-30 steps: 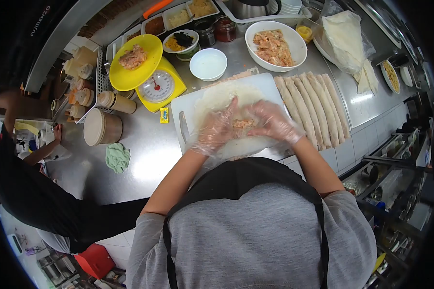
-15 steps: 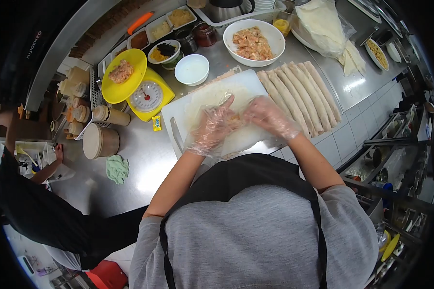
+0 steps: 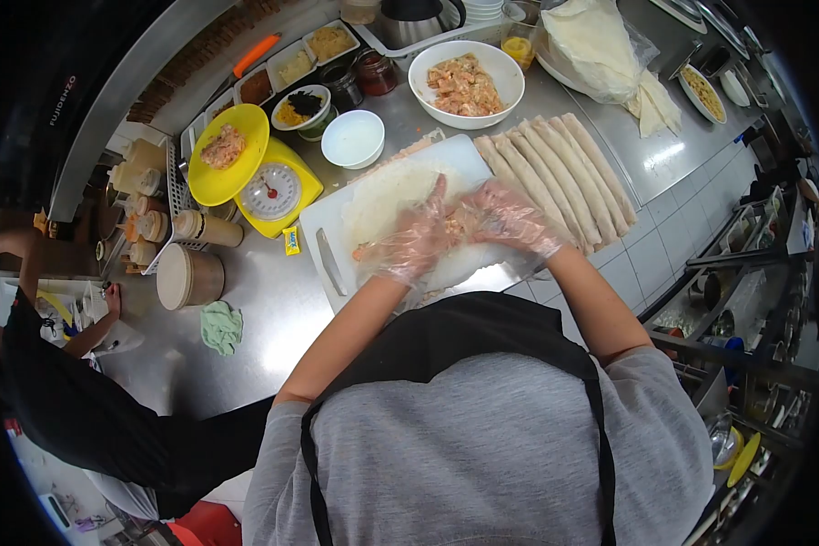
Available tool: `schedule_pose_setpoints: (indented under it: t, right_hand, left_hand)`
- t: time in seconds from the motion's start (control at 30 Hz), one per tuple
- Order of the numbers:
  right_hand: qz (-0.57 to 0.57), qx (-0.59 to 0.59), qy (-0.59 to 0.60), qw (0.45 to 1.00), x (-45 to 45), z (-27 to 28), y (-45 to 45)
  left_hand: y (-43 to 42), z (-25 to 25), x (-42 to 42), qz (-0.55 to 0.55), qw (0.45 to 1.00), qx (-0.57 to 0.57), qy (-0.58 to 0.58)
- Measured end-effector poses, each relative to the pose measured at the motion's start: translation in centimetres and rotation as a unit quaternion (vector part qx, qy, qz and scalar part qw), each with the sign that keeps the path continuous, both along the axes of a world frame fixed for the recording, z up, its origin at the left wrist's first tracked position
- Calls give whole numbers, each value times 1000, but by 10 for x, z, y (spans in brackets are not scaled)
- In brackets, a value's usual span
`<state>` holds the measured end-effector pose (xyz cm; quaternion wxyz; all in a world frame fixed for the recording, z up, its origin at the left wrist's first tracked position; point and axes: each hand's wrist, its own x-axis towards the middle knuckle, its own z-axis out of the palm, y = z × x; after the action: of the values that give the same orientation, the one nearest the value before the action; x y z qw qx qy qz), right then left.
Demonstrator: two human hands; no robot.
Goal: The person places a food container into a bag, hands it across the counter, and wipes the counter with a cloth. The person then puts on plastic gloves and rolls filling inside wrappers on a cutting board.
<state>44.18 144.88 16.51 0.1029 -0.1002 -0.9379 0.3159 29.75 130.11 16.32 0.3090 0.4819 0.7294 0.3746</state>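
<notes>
On the white cutting board [image 3: 332,218] lies a pale, thin wrapper sheet [image 3: 382,196]. A line of minced meat filling [image 3: 453,227] runs across the wrapper, partly hidden by my hands; a bit of it shows left of my wrist. My left hand [image 3: 417,238], in a clear plastic glove, is closed around the filling with its thumb pointing up. From the other side my right hand [image 3: 511,218], gloved the same way, presses curled fingers onto the filling. Several long rolled wrappers [image 3: 560,182] lie side by side to the right of the board.
A white bowl of meat filling [image 3: 466,84], a small bowl of whitish liquid [image 3: 353,139] and a yellow scale [image 3: 278,189] with a yellow plate of meat [image 3: 230,155] stand behind the board. A green cloth [image 3: 221,328] lies left. Another person's arm [image 3: 96,332] reaches in at far left.
My right hand has shifted slightly, its fingers now spread more along the filling. My left hand has moved a little to the right. Some filling now shows at the wrapper's left.
</notes>
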Motion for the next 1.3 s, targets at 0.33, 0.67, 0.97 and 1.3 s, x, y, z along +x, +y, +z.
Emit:
schedule_pose_setpoints:
  t: [0.33, 0.67, 0.97, 1.3]
  right_hand:
    - [23, -11, 29, 999, -1, -10, 5]
    - [43, -10, 22, 999, -1, -11, 8]
    - [44, -72, -37, 996, -1, 13, 9]
    - [-87, 44, 414, 905, -106, 137, -23]
  left_hand:
    - [-36, -1, -27, -32, 988, -23, 150]
    - [-91, -13, -56, 57, 996, -7, 68]
    - [-119, -12, -69, 78, 992, 65, 70]
    - [-26, 129, -31, 51, 992, 113, -11]
